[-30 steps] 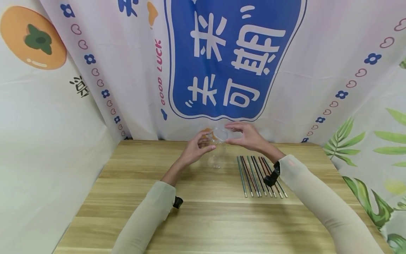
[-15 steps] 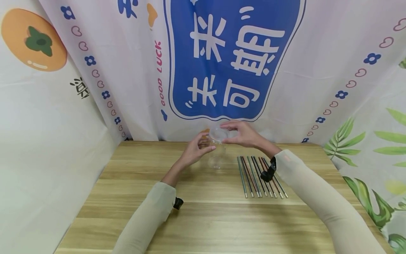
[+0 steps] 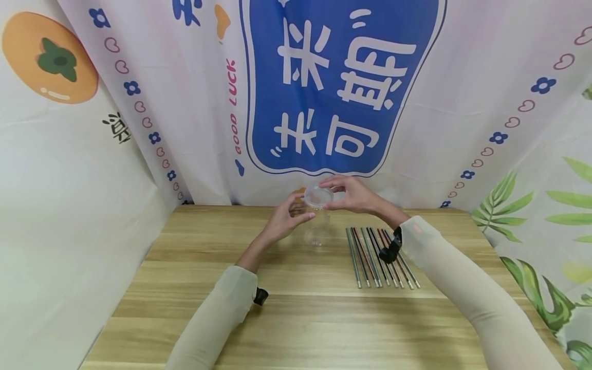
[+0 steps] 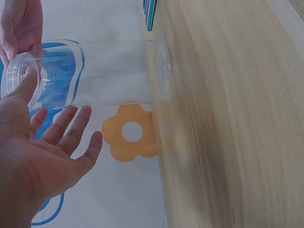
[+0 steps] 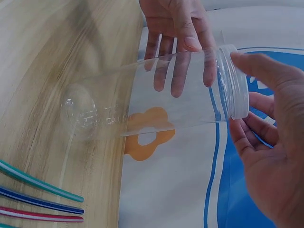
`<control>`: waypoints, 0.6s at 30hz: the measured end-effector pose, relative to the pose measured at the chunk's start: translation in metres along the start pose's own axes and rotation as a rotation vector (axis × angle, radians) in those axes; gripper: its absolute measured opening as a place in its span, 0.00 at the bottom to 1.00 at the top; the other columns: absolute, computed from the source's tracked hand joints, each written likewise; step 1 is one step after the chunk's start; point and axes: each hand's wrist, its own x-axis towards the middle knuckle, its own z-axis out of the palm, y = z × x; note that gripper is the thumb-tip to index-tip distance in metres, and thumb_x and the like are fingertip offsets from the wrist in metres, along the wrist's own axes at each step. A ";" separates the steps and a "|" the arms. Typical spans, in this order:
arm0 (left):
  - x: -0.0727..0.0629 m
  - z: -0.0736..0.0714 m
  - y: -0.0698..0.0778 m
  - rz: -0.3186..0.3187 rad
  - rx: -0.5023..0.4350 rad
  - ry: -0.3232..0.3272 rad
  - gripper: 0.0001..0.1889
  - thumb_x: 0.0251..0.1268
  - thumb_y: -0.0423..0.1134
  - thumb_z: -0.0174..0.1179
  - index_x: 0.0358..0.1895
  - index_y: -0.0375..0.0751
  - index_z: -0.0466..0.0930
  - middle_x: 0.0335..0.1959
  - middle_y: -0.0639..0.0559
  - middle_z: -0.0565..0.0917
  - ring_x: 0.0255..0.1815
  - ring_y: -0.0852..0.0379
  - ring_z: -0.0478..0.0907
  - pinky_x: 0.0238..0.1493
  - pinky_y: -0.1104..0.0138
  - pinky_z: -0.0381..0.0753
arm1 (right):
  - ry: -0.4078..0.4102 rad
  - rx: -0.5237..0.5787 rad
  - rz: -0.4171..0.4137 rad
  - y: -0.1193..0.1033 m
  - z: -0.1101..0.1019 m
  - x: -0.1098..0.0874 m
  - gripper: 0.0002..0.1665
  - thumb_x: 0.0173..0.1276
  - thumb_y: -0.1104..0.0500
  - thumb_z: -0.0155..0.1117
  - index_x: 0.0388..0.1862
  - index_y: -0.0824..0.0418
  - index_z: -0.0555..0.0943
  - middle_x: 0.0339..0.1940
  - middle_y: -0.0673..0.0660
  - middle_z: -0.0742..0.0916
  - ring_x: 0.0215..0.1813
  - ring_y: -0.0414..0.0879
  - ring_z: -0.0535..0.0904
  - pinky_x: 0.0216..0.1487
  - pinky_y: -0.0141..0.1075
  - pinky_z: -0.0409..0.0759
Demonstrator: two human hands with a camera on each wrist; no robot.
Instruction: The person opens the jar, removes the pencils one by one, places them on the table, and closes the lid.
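Observation:
A tall clear plastic jar [image 3: 317, 231] stands upright on the table near its back edge. On its mouth sits a clear round lid [image 3: 319, 196]. My right hand [image 3: 355, 196] holds the lid by its rim, thumb on the near side and fingers on the far side; the right wrist view shows this grip on the lid [image 5: 240, 90]. My left hand [image 3: 283, 218] holds the upper part of the jar from the left, its thumb in front and its fingers behind the wall. In the left wrist view the thumb of my left hand [image 4: 52, 156] lies just below the lid.
Several pencils [image 3: 370, 257] lie side by side on the wooden table [image 3: 296, 324], right of the jar and partly under my right wrist. A printed cloth [image 3: 208, 174] hangs close behind the table's back edge.
My right hand has moved slightly left and brought the lid from a tilt down flat onto the jar's mouth. My left hand and the jar stay in place.

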 end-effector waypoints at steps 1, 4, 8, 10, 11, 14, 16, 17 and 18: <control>0.000 0.000 0.000 0.000 0.003 0.002 0.36 0.70 0.42 0.73 0.77 0.40 0.68 0.70 0.38 0.80 0.68 0.39 0.81 0.70 0.42 0.78 | 0.000 0.021 -0.003 0.001 0.000 0.000 0.34 0.64 0.61 0.81 0.67 0.70 0.81 0.69 0.67 0.82 0.67 0.66 0.80 0.71 0.60 0.78; -0.001 0.001 0.000 -0.009 0.001 0.006 0.35 0.70 0.41 0.73 0.76 0.42 0.69 0.69 0.39 0.81 0.68 0.39 0.81 0.71 0.42 0.78 | 0.000 0.091 -0.004 0.005 -0.001 -0.001 0.32 0.67 0.64 0.78 0.68 0.71 0.80 0.71 0.68 0.81 0.67 0.65 0.81 0.72 0.60 0.77; -0.002 0.001 0.000 -0.017 -0.014 0.010 0.34 0.70 0.39 0.73 0.76 0.45 0.70 0.70 0.39 0.81 0.68 0.38 0.80 0.71 0.40 0.76 | -0.012 0.134 0.001 0.008 -0.004 -0.003 0.30 0.71 0.64 0.74 0.70 0.68 0.80 0.73 0.66 0.80 0.66 0.64 0.82 0.68 0.56 0.82; -0.002 0.001 0.000 -0.017 -0.015 0.011 0.34 0.70 0.39 0.73 0.76 0.46 0.70 0.70 0.39 0.80 0.69 0.39 0.80 0.72 0.40 0.76 | -0.023 0.137 0.005 0.010 -0.006 -0.003 0.29 0.72 0.63 0.73 0.70 0.67 0.80 0.73 0.65 0.80 0.65 0.64 0.83 0.65 0.51 0.85; -0.002 0.001 0.000 -0.017 -0.014 0.012 0.34 0.70 0.39 0.73 0.76 0.47 0.70 0.70 0.39 0.80 0.69 0.39 0.80 0.72 0.41 0.76 | -0.030 0.134 0.007 0.010 -0.006 -0.004 0.29 0.72 0.63 0.73 0.71 0.66 0.80 0.73 0.65 0.80 0.64 0.64 0.84 0.63 0.48 0.86; -0.001 0.001 -0.001 -0.016 -0.008 0.011 0.35 0.70 0.41 0.73 0.76 0.47 0.69 0.71 0.40 0.80 0.69 0.40 0.80 0.72 0.41 0.76 | -0.046 0.133 0.022 0.012 -0.007 -0.004 0.29 0.74 0.62 0.72 0.71 0.65 0.79 0.72 0.65 0.81 0.61 0.62 0.85 0.58 0.39 0.88; -0.001 0.001 0.000 -0.019 -0.003 0.012 0.35 0.69 0.42 0.74 0.76 0.47 0.69 0.70 0.41 0.81 0.68 0.40 0.81 0.71 0.42 0.77 | -0.052 0.135 0.034 0.012 -0.007 -0.004 0.28 0.74 0.62 0.71 0.72 0.65 0.79 0.70 0.65 0.82 0.59 0.60 0.86 0.54 0.34 0.88; -0.001 0.001 0.000 -0.020 -0.001 0.012 0.35 0.69 0.42 0.74 0.76 0.47 0.69 0.70 0.41 0.81 0.68 0.40 0.81 0.71 0.42 0.77 | -0.052 0.139 0.040 0.011 -0.007 -0.004 0.28 0.74 0.63 0.71 0.72 0.65 0.79 0.70 0.65 0.82 0.59 0.59 0.87 0.54 0.33 0.88; -0.001 0.001 0.000 -0.022 0.002 0.012 0.35 0.69 0.42 0.74 0.76 0.47 0.69 0.70 0.41 0.81 0.68 0.40 0.81 0.71 0.42 0.77 | -0.051 0.141 0.042 0.012 -0.006 -0.004 0.28 0.75 0.64 0.70 0.72 0.65 0.79 0.69 0.65 0.83 0.58 0.58 0.87 0.53 0.32 0.88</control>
